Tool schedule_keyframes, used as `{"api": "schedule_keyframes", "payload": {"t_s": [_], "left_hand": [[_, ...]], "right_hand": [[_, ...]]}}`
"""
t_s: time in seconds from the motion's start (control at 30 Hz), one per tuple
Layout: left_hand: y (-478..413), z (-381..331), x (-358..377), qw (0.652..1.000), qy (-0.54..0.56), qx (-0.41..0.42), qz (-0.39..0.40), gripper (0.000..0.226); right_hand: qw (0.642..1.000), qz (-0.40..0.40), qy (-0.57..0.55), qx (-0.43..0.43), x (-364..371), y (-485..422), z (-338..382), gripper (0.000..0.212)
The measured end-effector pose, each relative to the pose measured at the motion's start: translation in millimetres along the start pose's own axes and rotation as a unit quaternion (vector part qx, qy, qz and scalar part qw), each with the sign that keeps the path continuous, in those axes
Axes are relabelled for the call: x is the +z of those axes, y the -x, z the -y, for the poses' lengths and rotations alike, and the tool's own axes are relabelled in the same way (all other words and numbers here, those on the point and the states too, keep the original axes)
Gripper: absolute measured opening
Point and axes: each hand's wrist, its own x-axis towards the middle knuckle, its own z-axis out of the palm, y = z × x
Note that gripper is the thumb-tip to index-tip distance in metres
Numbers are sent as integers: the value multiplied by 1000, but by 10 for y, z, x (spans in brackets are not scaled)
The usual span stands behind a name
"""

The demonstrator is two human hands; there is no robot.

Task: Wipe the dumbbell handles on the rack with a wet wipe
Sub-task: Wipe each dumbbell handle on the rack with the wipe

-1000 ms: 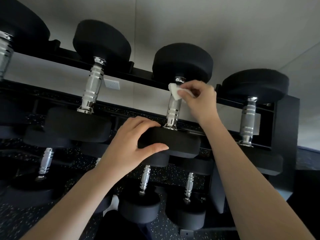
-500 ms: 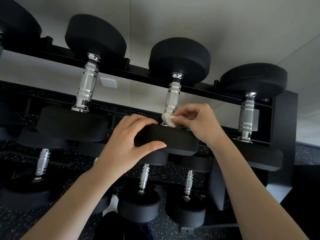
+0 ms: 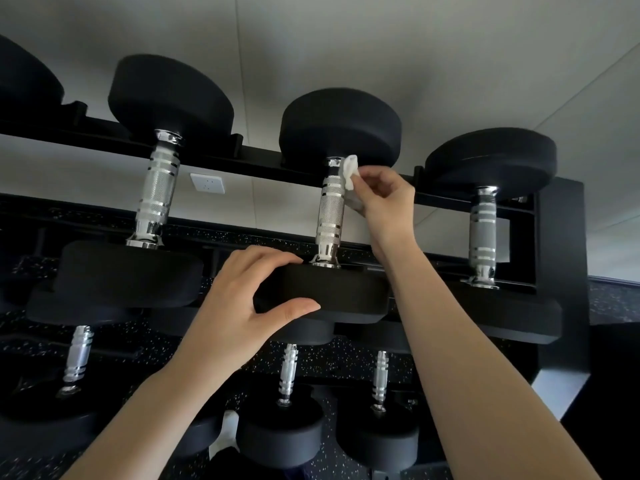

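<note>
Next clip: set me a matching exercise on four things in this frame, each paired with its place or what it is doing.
1 left hand
2 right hand
3 wet wipe
4 wall socket

A white, at the top of the middle handle
B behind the rack, left of that handle
C grips the near dumbbell head
D pinches the wipe

Pairs: 1-C, 2-D, 3-A, 4-B

The leftmost dumbbell is cut off at the view's left edge. The right hand hides part of the wet wipe.
</note>
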Motion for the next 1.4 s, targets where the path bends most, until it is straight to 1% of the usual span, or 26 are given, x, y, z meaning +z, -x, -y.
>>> {"api": "schedule_keyframes", "payload": {"t_s": [0.1,0.2,0.3,0.43,0.53,0.67,0.77,0.83,1.0,1.07,1.17,1.27,1.4], "left_hand": [[6,0,-3,1000,6,-10,1,49],[7,-5,-3,1000,4,-14,4,51],[2,-14,-3,1000,-1,-13,4,50],[7,-14,-5,1000,0,-15,11,50],[5,-10,-10,1000,-12,-11,13,50],[4,-10,-4,1000,-10,-10,12,50],[10,-15,3,1000,-9,-10,9,50],[11,-20,1,1000,-6,-9,8,50],[12,-21,4,1000,-4,-7,8,49],[13,-19,4,1000,-4,-7,7,50],[10,-13,5,1000,-3,-4,6,49],[12,-10,10,1000,1,-3,2,48],[18,-13,14,1000,1,-4,-1,48]], "right_hand": [[998,40,-32,23,-64,61,-32,8],[996,86,-12,31,-180,165,-73,6],[993,108,-1,46,-235,231,-118,11],[992,90,-50,71,-170,177,-122,7],[990,68,-91,79,-76,45,-74,8],[985,66,-137,86,-2,-122,-52,9],[989,92,-94,73,-63,-87,-108,9],[989,128,-48,64,-163,15,-142,7],[977,201,52,43,-368,260,-136,7],[969,228,86,32,-406,338,-120,12],[961,254,105,36,-436,393,-99,20],[953,275,118,52,-445,390,-56,14],[956,265,121,42,-431,441,-3,11]]}}
